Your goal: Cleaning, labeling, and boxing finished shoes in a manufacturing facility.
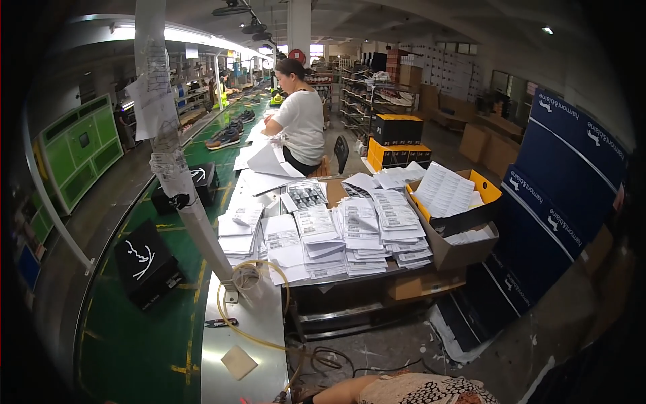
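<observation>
Head view: neither hand shows, only a patterned sleeve at the near edge, so each grip's state cannot be told. Label sheet stacks cover the tabletop, sorted, untouched. A co-worker sits far off.

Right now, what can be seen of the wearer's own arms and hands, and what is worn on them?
Very little shows. At the lower edge a bare forearm comes into view, running into a short patterned sleeve of light fabric with a dense black and red print. No glove, watch or wristband is visible on that part. Neither hand is in the picture, so fingers and anything worn on them cannot be described.
</observation>
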The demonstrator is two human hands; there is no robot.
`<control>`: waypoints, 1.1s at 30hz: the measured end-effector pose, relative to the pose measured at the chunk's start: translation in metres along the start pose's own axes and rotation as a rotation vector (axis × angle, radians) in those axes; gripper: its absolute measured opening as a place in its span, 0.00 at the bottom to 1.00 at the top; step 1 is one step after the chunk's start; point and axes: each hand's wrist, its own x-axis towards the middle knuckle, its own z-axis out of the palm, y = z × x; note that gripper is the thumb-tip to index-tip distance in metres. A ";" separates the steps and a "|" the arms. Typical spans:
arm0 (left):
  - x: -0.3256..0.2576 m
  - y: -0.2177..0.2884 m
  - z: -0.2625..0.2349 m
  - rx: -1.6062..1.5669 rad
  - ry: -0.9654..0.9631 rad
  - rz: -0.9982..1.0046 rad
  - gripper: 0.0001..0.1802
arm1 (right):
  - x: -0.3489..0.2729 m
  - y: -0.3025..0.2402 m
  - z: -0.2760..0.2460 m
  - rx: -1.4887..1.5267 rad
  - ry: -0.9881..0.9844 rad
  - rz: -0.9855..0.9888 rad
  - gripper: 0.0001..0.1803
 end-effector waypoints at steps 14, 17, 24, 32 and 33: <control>-0.003 0.007 -0.021 0.156 -0.090 0.185 0.18 | -0.001 0.000 0.009 -0.002 -0.058 0.031 0.24; -0.002 0.011 -0.021 0.171 -0.103 0.235 0.18 | -0.004 0.001 0.003 0.002 -0.077 0.052 0.24; -0.001 0.017 -0.021 0.223 -0.155 0.345 0.18 | -0.002 -0.001 -0.010 0.060 -0.122 0.055 0.22; 0.000 0.023 -0.026 0.308 -0.195 0.469 0.19 | 0.001 -0.003 -0.013 0.087 -0.098 0.046 0.20; 0.000 0.024 -0.027 0.319 -0.199 0.484 0.19 | 0.001 -0.003 -0.013 0.084 -0.080 0.036 0.20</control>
